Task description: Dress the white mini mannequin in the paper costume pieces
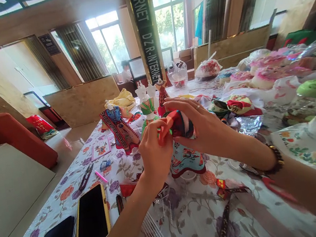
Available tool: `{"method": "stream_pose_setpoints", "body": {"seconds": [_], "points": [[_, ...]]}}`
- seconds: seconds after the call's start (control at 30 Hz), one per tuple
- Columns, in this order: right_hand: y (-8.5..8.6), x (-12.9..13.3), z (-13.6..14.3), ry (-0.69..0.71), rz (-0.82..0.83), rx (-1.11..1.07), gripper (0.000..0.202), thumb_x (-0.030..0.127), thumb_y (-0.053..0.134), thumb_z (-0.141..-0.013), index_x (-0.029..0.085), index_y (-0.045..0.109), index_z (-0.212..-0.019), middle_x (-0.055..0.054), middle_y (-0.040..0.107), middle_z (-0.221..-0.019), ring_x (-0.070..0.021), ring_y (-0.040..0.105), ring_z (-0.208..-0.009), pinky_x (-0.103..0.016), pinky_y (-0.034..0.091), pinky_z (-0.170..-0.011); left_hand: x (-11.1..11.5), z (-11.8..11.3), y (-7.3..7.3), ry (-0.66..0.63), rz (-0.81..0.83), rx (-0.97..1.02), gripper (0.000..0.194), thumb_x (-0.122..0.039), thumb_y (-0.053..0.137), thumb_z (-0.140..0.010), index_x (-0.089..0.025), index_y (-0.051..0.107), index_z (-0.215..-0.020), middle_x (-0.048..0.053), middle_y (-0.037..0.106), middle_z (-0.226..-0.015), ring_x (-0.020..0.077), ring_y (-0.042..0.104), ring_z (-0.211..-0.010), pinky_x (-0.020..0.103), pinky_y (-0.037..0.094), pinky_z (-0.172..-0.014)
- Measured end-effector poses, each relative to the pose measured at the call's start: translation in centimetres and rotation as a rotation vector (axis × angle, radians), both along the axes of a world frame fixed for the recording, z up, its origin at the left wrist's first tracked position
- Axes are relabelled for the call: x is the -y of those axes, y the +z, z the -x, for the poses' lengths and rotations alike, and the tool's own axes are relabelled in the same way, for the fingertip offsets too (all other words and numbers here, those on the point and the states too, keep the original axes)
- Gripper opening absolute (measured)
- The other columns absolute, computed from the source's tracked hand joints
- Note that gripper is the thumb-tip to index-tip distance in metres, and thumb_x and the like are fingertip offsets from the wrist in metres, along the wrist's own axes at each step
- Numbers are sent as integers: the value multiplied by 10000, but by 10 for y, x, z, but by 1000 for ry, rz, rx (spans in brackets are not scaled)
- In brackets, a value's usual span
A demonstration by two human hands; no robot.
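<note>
In front of me a small dress form wears a light blue printed skirt (186,158) with a dark red hem. My left hand (155,145) is closed, its fingers pinching an orange-red cloth strip (166,132) at the figure's upper part. My right hand (191,119) curves round the other side, thumb below and fingers above, gripping the dark and red cloth bodice (181,124). The fingers hide most of the bodice. Just behind stand a dress form in a green top (147,107), one in a red dress (162,91) and one in a blue and pink outfit (121,128).
Two phones (92,222) lie at the left front, near thread snips (86,177) and a pink pen (101,177). Strings of beads (153,230) and patterned ribbon (225,224) are scattered near my forearms. Plastic-wrapped pink items (271,69) and fabric pieces crowd the right side.
</note>
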State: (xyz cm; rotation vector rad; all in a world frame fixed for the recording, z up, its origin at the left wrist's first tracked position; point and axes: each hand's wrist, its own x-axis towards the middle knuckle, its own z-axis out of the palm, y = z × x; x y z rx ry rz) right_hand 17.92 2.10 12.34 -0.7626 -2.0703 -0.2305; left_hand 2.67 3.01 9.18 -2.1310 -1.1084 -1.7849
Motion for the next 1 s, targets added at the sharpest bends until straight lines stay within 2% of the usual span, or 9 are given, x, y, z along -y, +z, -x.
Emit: {"method": "stream_pose_setpoints", "body": {"seconds": [0.1,0.2,0.27,0.37,0.53,0.6,0.73,0.9,1.0], "points": [[0,9,-15,-14,8,-29,664,180,602,-769,207,340,-1379,-114,438,-1415,-242,414,-1309,-447,394,-1055,1,2,3,-102,11,-70,451,-17,605,-659,-229,517,-1048,53,651,-1114,196,613,-1047,363,535,-850],[-2,9,-27,-114,-8,-123,478,221,560,-833,213,462,-1301,-96,571,-1289,-236,548,-1181,-415,476,-954,-1,4,12,-204,49,-119,524,-112,642,-698,-245,487,-1181,85,579,-1263,218,535,-1183,405,484,-956],[-2,6,-31,-167,32,-166,331,258,528,-874,214,565,-1200,-75,656,-1166,-219,630,-1056,-370,524,-851,-6,4,20,-253,116,-119,452,-205,647,-760,-258,511,-1188,68,602,-1243,200,558,-1160,394,472,-978],[0,1,-33,-198,116,-151,254,293,542,-878,230,649,-1100,-45,707,-1073,-207,678,-942,-347,537,-780,-18,4,32,-310,248,-105,301,-292,640,-806,-257,599,-1102,45,670,-1147,181,616,-1081,366,486,-964],[5,-6,-30,-178,215,-176,242,284,624,-823,228,689,-1050,-7,744,-923,-187,699,-834,-320,541,-730,-36,13,43,-479,431,-106,203,-272,680,-764,-239,698,-964,37,738,-952,171,693,-868,311,567,-802],[7,-7,-30,-152,248,-201,238,265,647,-803,221,697,-1031,-2,745,-929,-179,698,-843,-316,544,-752,-38,19,46,-529,466,-88,225,-231,712,-723,-243,712,-947,26,743,-929,164,697,-843,304,572,-797],[11,-6,-28,-125,222,-237,225,251,675,-769,240,710,-991,6,742,-955,-186,696,-865,-344,543,-800,-34,24,47,-493,435,-63,288,-186,770,-638,-260,725,-912,6,745,-904,159,689,-835,317,560,-829],[8,-2,-30,-117,205,-224,301,274,725,-722,254,688,-1020,4,730,-992,-207,682,-913,-372,531,-820,-30,22,43,-377,336,-159,356,-268,785,-638,-288,709,-986,15,735,-937,161,657,-830,328,538,-787],[5,-3,-33,-112,256,-200,397,255,753,-686,240,665,-1072,-14,717,-1033,-224,674,-931,-403,525,-828,-32,20,43,-376,375,-219,413,-307,785,-634,-286,699,-1037,25,731,-974,171,656,-851,327,530,-787]]}}
